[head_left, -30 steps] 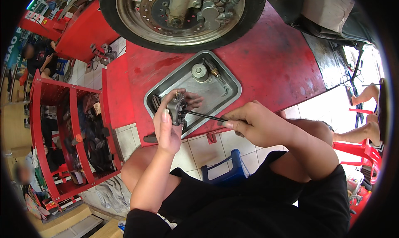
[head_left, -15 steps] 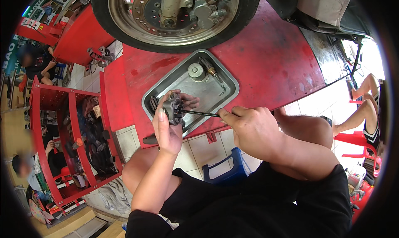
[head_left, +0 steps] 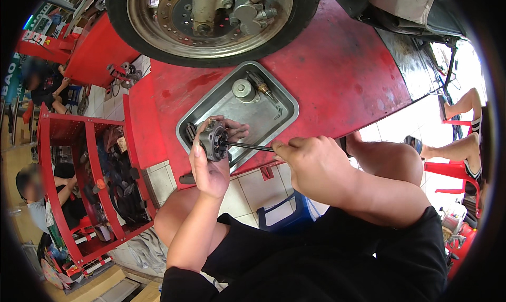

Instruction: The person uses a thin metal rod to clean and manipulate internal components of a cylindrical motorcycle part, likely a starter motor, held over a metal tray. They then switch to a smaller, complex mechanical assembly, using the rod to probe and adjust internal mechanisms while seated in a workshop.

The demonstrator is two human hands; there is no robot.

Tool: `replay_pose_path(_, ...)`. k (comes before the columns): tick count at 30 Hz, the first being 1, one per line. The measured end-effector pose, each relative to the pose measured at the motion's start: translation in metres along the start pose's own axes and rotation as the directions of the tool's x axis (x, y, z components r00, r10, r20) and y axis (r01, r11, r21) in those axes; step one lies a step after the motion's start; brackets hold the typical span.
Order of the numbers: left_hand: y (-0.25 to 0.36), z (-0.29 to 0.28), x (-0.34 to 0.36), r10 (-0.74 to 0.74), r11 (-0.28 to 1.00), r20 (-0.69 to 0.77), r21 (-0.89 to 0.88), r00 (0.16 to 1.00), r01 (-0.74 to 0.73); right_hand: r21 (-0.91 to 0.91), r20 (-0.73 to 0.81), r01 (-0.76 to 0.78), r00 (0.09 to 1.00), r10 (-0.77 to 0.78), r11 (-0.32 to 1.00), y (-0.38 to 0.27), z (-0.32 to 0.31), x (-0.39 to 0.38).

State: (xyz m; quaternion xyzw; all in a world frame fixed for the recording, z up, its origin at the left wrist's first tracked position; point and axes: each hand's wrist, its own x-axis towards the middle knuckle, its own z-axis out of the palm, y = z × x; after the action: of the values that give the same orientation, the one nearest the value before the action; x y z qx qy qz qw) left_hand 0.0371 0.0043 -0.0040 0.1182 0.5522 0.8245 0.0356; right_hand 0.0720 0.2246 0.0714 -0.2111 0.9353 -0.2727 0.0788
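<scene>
Steadily cupped around a round metal part (head_left: 212,142), the left hand (head_left: 209,174) holds it upright over the near-left end of a shallow metal tray (head_left: 255,121), while the right hand (head_left: 319,162) is wrapped around the handle of a screwdriver (head_left: 250,146) whose thin dark shaft runs across to the part's right-facing side. The tray rests on a red counter (head_left: 342,64), with a silver cylinder (head_left: 243,90), a long dark part (head_left: 258,83) and some small screws (head_left: 278,111) lying in its far half. Beyond it is a wheel (head_left: 174,50), and a blue stool (head_left: 289,217) stands on the floor below.
</scene>
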Motion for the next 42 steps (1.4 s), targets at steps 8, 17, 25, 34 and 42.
replay_pose_path(8,-0.004,0.004,-0.001,-0.034,0.994,-0.048,-0.105,0.998,0.028,-0.333,-0.077,0.086,0.99,-0.117,0.939,-0.004,0.007,-0.005)
replay_pose_path(17,-0.003,0.001,-0.002,-0.013,0.998,0.019,-0.058,1.0,0.014,0.082,0.034,-0.026,0.999,0.023,0.996,0.009,0.006,-0.001)
replay_pose_path(25,-0.006,0.004,-0.002,-0.035,0.992,-0.065,-0.126,0.997,0.026,-0.189,-0.01,0.048,0.999,-0.051,0.981,-0.001,0.004,-0.002)
replay_pose_path(34,-0.008,0.005,-0.004,-0.113,0.978,-0.074,-0.184,0.991,0.098,-0.32,-0.046,0.069,0.995,-0.089,0.945,-0.001,0.004,-0.003)
replay_pose_path(42,0.017,-0.005,0.021,-0.338,0.818,-0.08,-0.517,0.938,0.251,-0.099,-0.094,-0.031,0.995,0.021,0.995,0.018,-0.015,0.012)
